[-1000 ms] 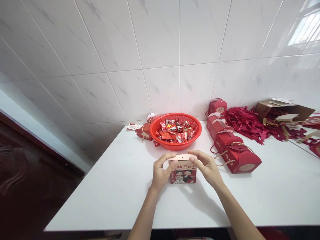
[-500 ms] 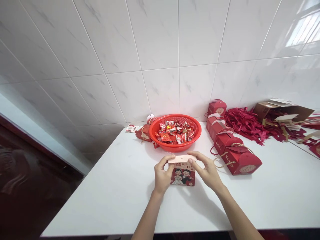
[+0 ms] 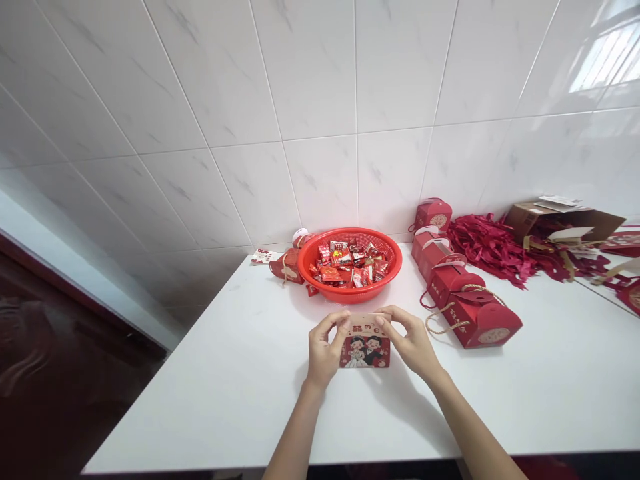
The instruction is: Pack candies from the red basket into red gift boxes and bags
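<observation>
Between my two hands a small paper gift box, printed with a cartoon bride and groom on red, stands upright on the white table. My left hand pinches its upper left corner, thumb in front and fingers behind. At the upper right corner my right hand grips it the same way. The box's pale top edge, with red characters below it, shows between the thumbs. Just beyond my hands sits a red plastic basket filled with wrapped candies.
Red gift boxes with rope handles stand in a row to the right. Behind them lie a heap of dark red ribbons and an open cardboard box. More small red boxes and a printed card sit left of the basket.
The pale top flap, earlier facing up as a flat strip, now stands nearly flush with the front, showing more of the printed characters. My left thumb has moved up to the top corner.
</observation>
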Demonstrator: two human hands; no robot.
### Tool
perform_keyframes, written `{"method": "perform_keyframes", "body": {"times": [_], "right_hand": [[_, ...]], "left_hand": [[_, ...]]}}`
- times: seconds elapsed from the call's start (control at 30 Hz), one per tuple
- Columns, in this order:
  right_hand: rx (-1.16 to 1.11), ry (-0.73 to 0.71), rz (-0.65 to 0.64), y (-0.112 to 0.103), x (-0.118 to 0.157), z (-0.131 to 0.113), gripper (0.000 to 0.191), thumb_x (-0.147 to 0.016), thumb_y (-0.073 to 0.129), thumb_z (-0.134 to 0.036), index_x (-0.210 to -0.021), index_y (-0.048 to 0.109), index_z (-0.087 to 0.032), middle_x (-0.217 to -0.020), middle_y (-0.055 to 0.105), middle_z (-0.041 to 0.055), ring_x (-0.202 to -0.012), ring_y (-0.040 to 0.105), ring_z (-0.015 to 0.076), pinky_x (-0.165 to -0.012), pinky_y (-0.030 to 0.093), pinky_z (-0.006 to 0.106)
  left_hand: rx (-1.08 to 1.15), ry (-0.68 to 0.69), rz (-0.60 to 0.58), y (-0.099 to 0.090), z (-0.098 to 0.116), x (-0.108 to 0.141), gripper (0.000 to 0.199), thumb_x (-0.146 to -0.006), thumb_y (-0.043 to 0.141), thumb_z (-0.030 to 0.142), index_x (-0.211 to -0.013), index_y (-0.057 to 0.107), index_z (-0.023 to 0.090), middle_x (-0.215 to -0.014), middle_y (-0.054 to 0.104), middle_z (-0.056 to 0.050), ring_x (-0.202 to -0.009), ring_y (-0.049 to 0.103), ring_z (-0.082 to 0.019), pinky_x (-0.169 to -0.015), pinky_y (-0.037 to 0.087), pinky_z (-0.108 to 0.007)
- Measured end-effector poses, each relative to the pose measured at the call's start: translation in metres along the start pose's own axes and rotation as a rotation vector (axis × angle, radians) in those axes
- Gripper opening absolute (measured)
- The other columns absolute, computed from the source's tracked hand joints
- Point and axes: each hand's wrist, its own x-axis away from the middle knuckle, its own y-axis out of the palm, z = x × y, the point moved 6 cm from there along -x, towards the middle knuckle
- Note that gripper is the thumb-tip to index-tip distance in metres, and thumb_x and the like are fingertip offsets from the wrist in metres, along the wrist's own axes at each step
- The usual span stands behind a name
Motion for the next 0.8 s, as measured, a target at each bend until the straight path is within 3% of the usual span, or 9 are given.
{"method": "perform_keyframes", "body": {"times": [0.13,0.23,0.3,0.37,0.47,0.53,0.67,0.73,0.8], "right_hand": [[0.005,-0.038,-0.020,-0.005,0.000,-0.007,0.035,-0.094,0.055,-0.048,-0.078,0.067,-0.019,-0.075,0.068,0.0042,-0.072,0.064,0.0190,-0.068,0.051,0.029],[0.027,-0.162,0.086,-0.035,0.000,-0.027,0.031,-0.091,0.061,-0.045,-0.076,0.070,-0.019,-0.075,0.069,0.0045,-0.072,0.064,0.0183,-0.067,0.051,0.029],[0.071,-0.238,0.287,-0.075,-0.001,-0.046,0.022,-0.088,0.068,-0.039,-0.078,0.073,-0.020,-0.076,0.069,0.0039,-0.072,0.063,0.0171,-0.064,0.050,0.027],[0.119,-0.282,0.575,-0.126,-0.003,-0.063,0.012,-0.084,0.073,-0.031,-0.082,0.075,-0.020,-0.079,0.070,0.0038,-0.070,0.062,0.0150,-0.064,0.048,0.027],[0.211,-0.417,1.029,-0.200,-0.009,-0.080,0.015,-0.080,0.076,-0.027,-0.086,0.076,-0.014,-0.078,0.070,0.0066,-0.066,0.060,0.0143,-0.061,0.046,0.027],[0.332,-0.319,1.133,-0.236,-0.028,-0.073,0.014,-0.080,0.073,-0.021,-0.087,0.076,-0.010,-0.079,0.071,0.0097,-0.067,0.061,0.0153,-0.063,0.045,0.028],[0.556,0.073,1.078,-0.277,-0.069,-0.019,0.019,-0.081,0.070,-0.015,-0.093,0.076,-0.002,-0.087,0.074,0.0192,-0.067,0.060,0.0160,-0.066,0.043,0.030],[0.615,0.248,0.963,-0.281,-0.082,0.017,0.024,-0.086,0.064,-0.016,-0.099,0.075,0.002,-0.090,0.074,0.0236,-0.068,0.062,0.0171,-0.068,0.042,0.031],[0.658,0.324,0.820,-0.276,-0.089,0.047,0.027,-0.089,0.060,-0.015,-0.099,0.074,0.007,-0.081,0.073,0.0258,-0.064,0.063,0.0178,-0.067,0.042,0.032]], "left_hand": [[-0.007,-0.003,0.000,-0.001,-0.004,0.003,0.041,-0.086,0.066,0.046,-0.115,0.069,0.018,-0.111,0.073,-0.011,-0.101,0.069,-0.024,-0.092,0.054,-0.035],[0.047,0.038,0.029,-0.006,-0.002,0.005,0.050,-0.087,0.065,0.047,-0.126,0.062,0.017,-0.112,0.073,-0.013,-0.103,0.069,-0.024,-0.093,0.055,-0.036],[0.086,0.048,0.065,-0.010,-0.002,0.005,0.046,-0.087,0.064,0.047,-0.121,0.063,0.016,-0.106,0.073,-0.013,-0.100,0.070,-0.024,-0.091,0.056,-0.037],[0.099,0.013,0.109,-0.013,-0.006,0.004,0.040,-0.086,0.064,0.046,-0.111,0.067,0.015,-0.100,0.074,-0.012,-0.094,0.071,-0.023,-0.087,0.057,-0.037],[0.069,-0.046,0.136,-0.013,-0.010,0.001,0.031,-0.082,0.067,0.042,-0.097,0.070,0.016,-0.088,0.074,-0.009,-0.083,0.071,-0.021,-0.079,0.059,-0.034],[0.031,-0.051,0.113,-0.011,-0.010,0.000,0.025,-0.080,0.067,0.039,-0.089,0.071,0.016,-0.082,0.074,-0.007,-0.077,0.070,-0.020,-0.076,0.059,-0.032],[-0.056,-0.007,0.048,-0.005,-0.003,0.000,0.018,-0.080,0.063,0.033,-0.079,0.072,0.017,-0.077,0.073,-0.006,-0.071,0.068,-0.018,-0.072,0.058,-0.029],[-0.098,0.025,0.019,-0.003,0.001,0.000,0.017,-0.080,0.061,0.031,-0.076,0.072,0.018,-0.076,0.072,-0.005,-0.070,0.067,-0.017,-0.071,0.057,-0.028],[-0.129,0.052,0.003,-0.003,0.003,0.000,0.018,-0.081,0.059,0.030,-0.075,0.071,0.018,-0.075,0.071,-0.004,-0.070,0.067,-0.017,-0.070,0.056,-0.027]]}}
